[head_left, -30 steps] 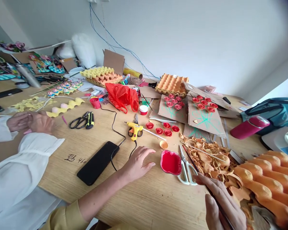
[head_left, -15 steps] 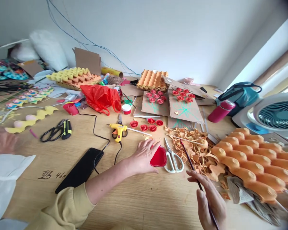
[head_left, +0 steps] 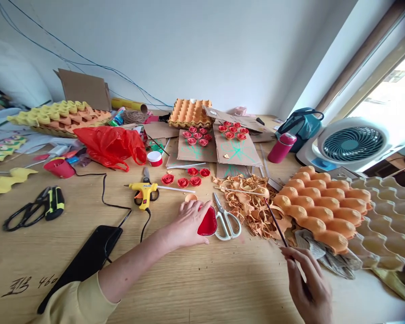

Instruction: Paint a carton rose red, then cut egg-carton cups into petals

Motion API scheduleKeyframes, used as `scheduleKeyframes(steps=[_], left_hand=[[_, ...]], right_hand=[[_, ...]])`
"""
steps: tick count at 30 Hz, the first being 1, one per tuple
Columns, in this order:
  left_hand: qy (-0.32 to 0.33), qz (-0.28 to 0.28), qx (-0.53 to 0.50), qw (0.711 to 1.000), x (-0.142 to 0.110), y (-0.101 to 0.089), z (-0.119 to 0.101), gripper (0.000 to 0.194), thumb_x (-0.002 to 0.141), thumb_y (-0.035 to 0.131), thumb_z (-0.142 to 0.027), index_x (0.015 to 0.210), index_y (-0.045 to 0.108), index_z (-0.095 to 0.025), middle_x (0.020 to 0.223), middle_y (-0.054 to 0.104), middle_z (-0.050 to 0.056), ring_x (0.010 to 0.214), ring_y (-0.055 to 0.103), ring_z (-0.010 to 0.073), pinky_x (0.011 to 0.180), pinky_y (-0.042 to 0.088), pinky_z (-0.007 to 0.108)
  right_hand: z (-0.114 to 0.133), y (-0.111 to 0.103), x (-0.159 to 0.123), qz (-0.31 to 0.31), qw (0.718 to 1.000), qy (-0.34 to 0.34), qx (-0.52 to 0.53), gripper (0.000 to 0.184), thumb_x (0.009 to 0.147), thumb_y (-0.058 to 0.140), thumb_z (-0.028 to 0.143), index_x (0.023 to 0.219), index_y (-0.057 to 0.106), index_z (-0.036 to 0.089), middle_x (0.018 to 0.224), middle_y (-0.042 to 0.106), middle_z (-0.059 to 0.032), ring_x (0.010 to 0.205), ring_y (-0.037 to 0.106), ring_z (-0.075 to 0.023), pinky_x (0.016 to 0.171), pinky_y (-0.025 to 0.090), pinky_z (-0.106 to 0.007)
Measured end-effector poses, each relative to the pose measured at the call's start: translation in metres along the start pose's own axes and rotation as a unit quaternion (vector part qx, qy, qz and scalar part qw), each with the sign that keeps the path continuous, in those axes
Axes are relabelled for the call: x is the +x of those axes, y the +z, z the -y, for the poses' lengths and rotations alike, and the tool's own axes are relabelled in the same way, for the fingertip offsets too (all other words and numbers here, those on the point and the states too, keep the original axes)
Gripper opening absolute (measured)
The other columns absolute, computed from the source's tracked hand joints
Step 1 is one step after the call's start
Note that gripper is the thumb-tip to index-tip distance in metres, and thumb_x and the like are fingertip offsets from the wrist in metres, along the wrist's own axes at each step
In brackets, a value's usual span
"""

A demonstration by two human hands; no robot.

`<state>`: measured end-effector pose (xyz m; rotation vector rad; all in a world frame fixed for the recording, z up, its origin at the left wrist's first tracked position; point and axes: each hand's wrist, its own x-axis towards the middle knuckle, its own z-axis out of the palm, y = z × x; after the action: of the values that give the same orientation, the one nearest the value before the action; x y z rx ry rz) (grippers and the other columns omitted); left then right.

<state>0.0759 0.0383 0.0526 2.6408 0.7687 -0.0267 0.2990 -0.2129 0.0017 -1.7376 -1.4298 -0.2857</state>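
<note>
My left hand (head_left: 191, 221) lies over a small dish of red paint (head_left: 208, 221), its fingers closed around the dish's left side. In my right hand (head_left: 308, 281) is a thin dark paintbrush (head_left: 277, 225), its red tip pointing up and away over the orange scraps. White-handled scissors (head_left: 227, 220) lie just right of the dish, blades partly apart. A small orange cup piece (head_left: 191, 198) sits behind my left hand. Beyond it rest several red paper-pulp roses (head_left: 183, 182). A yellow glue gun (head_left: 143, 193) lies across another pair of scissors on the left.
Orange egg-carton scraps (head_left: 249, 207) are heaped beside an orange egg tray (head_left: 324, 207) at right. Cardboard sheets (head_left: 202, 155) with more roses stand behind. A black phone (head_left: 84, 265), black scissors (head_left: 27, 213), a red plastic bag (head_left: 111, 146), a pink bottle (head_left: 282, 147) and a fan (head_left: 353, 144) surround the workspace.
The view has turned right, showing more of the window and a grey egg tray. My right hand has shifted right with the brush. Another person's hand and white sleeve have left the view at left.
</note>
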Motion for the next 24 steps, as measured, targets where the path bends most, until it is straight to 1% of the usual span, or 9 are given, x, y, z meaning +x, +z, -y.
scheduleKeyframes(steps=[3, 5, 9, 12, 17, 21, 24], left_hand=[[-0.009, 0.006, -0.002, 1.0, 0.0, -0.002, -0.003, 0.105, 0.062, 0.088, -0.034, 0.15, 0.03, -0.025, 0.143, 0.05, 0.018, 0.135, 0.045, 0.0407, 0.11, 0.034, 0.057], [-0.015, 0.001, -0.006, 1.0, -0.001, -0.002, -0.004, 0.101, 0.063, 0.086, -0.031, 0.149, 0.033, -0.022, 0.141, 0.052, 0.018, 0.134, 0.045, 0.0403, 0.11, 0.034, 0.056], [-0.016, -0.011, -0.017, 1.0, -0.002, -0.002, -0.005, 0.096, 0.064, 0.082, -0.029, 0.147, 0.035, -0.022, 0.136, 0.055, 0.017, 0.131, 0.047, 0.0389, 0.109, 0.036, 0.055], [-0.01, -0.017, -0.02, 1.0, -0.003, -0.001, -0.003, 0.095, 0.065, 0.081, -0.03, 0.147, 0.034, -0.023, 0.137, 0.054, 0.016, 0.132, 0.047, 0.0374, 0.11, 0.035, 0.054], [-0.005, -0.031, -0.017, 0.999, -0.003, 0.003, 0.0, 0.096, 0.065, 0.081, -0.032, 0.148, 0.032, -0.025, 0.138, 0.053, 0.016, 0.133, 0.047, 0.0383, 0.109, 0.035, 0.054], [-0.01, -0.03, -0.015, 0.999, -0.002, 0.005, 0.001, 0.095, 0.065, 0.081, -0.032, 0.147, 0.034, -0.024, 0.139, 0.053, 0.016, 0.133, 0.047, 0.038, 0.11, 0.035, 0.053], [-0.009, -0.032, -0.015, 0.999, -0.001, 0.008, 0.002, 0.095, 0.065, 0.081, -0.034, 0.147, 0.034, -0.024, 0.139, 0.053, 0.016, 0.132, 0.047, 0.038, 0.11, 0.035, 0.054]], right_hand=[[-0.012, -0.011, -0.009, 0.018, 0.999, -0.009, -0.044, 0.032, 0.097, 0.048, 0.02, 0.127, 0.06, 0.02, 0.11, 0.065, -0.0108, 0.096, 0.064, -0.023, 0.082, 0.05, -0.037], [-0.018, -0.016, -0.019, 0.025, 0.997, -0.024, -0.069, 0.037, 0.096, 0.05, 0.019, 0.133, 0.058, 0.02, 0.114, 0.066, -0.0116, 0.098, 0.065, -0.0239, 0.084, 0.05, -0.038], [-0.024, -0.021, -0.038, 0.038, 0.993, -0.041, -0.1, 0.036, 0.094, 0.053, 0.018, 0.129, 0.06, 0.02, 0.11, 0.068, -0.0106, 0.094, 0.065, -0.0232, 0.081, 0.051, -0.037], [-0.023, -0.024, -0.046, 0.046, 0.992, -0.055, -0.107, 0.035, 0.094, 0.054, 0.018, 0.128, 0.061, 0.019, 0.107, 0.069, -0.0099, 0.091, 0.066, -0.022, 0.078, 0.052, -0.035], [-0.03, -0.019, -0.044, 0.079, 0.986, -0.055, -0.134, 0.031, 0.097, 0.051, 0.023, 0.126, 0.062, 0.021, 0.105, 0.07, -0.0077, 0.09, 0.068, -0.0209, 0.079, 0.053, -0.036], [-0.044, -0.012, -0.04, 0.103, 0.983, -0.064, -0.135, 0.034, 0.098, 0.051, 0.023, 0.131, 0.059, 0.021, 0.109, 0.07, -0.0087, 0.095, 0.069, -0.0224, 0.082, 0.052, -0.038], [-0.054, -0.011, -0.037, 0.124, 0.977, -0.082, -0.153, 0.037, 0.098, 0.051, 0.023, 0.134, 0.058, 0.022, 0.112, 0.071, -0.0096, 0.096, 0.069, -0.0232, 0.082, 0.05, -0.039]])
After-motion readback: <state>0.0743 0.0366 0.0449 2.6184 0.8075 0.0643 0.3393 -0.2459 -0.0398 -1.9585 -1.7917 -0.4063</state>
